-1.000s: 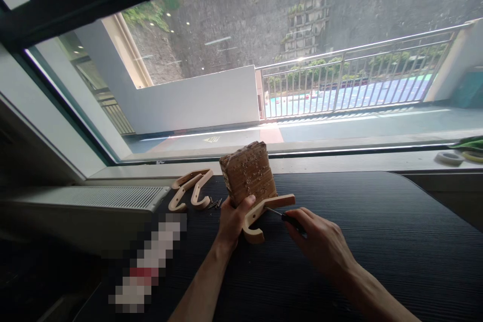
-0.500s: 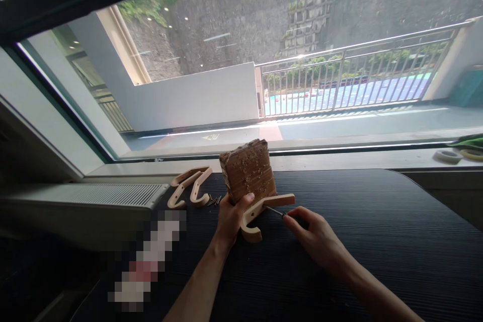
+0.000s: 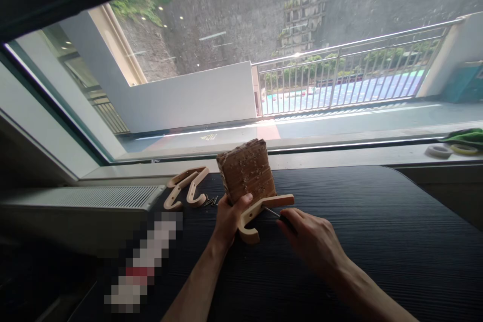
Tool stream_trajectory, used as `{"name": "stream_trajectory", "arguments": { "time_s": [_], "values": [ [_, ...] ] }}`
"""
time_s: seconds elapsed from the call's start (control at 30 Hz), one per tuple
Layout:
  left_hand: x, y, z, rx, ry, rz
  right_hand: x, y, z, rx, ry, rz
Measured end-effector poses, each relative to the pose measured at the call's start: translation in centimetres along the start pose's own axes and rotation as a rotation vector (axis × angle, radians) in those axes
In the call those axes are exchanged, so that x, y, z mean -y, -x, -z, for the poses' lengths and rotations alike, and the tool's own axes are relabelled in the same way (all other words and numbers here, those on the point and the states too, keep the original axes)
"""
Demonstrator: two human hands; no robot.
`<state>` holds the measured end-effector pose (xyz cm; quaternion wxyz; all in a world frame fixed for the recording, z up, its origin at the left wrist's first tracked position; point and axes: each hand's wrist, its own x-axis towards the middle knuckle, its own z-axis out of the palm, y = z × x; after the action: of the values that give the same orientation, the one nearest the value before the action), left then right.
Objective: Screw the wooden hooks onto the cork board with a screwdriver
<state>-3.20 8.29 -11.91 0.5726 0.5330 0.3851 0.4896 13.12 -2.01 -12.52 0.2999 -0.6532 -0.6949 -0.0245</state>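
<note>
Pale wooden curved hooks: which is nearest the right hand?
The wooden hook in front of the brown pitted block; the other hooks lie farther left, beside small metal screws.

The block (image 3: 247, 168) looked like rough brown cardboard, its face pitted. The hook (image 3: 255, 210) was smooth, matt pale wood, as were the other hooks (image 3: 198, 181). The screwdriver (image 3: 271, 212) had a metal shaft, the screws (image 3: 212, 201) looked metallic, and the table (image 3: 377, 221) was matt, finely ribbed

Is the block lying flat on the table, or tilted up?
Tilted up: the left hand holds the block, whose top overlaps the window sill in view. Whether it touches the table is hidden.
</note>
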Motion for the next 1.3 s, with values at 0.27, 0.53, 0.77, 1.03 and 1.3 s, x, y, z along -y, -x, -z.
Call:
{"name": "stream_trajectory", "arguments": {
  "time_s": [0.27,0.53,0.77,1.03,1.3],
  "values": [
    [-0.8,0.0,0.3,0.001,0.118,0.018,0.4,-0.9,0.6,0.177,-0.632,-0.382],
    [-1.0,0.3,-0.1,-0.017,-0.028,-0.036,-0.3,-0.9,0.7,0.142,-0.487,-0.321],
    [-0.8,0.3,-0.3,-0.021,-0.013,-0.014,-0.4,-0.3,0.4,-0.030,-0.036,0.017],
    [-0.4,0.2,-0.3,-0.028,0.043,0.028,0.0,-0.2,0.8,0.031,0.072,0.139],
    [-0.5,0.2,-0.1,0.002,0.042,0.039,-0.1,-0.1,0.5,-0.033,-0.065,0.055]
  ]
}}
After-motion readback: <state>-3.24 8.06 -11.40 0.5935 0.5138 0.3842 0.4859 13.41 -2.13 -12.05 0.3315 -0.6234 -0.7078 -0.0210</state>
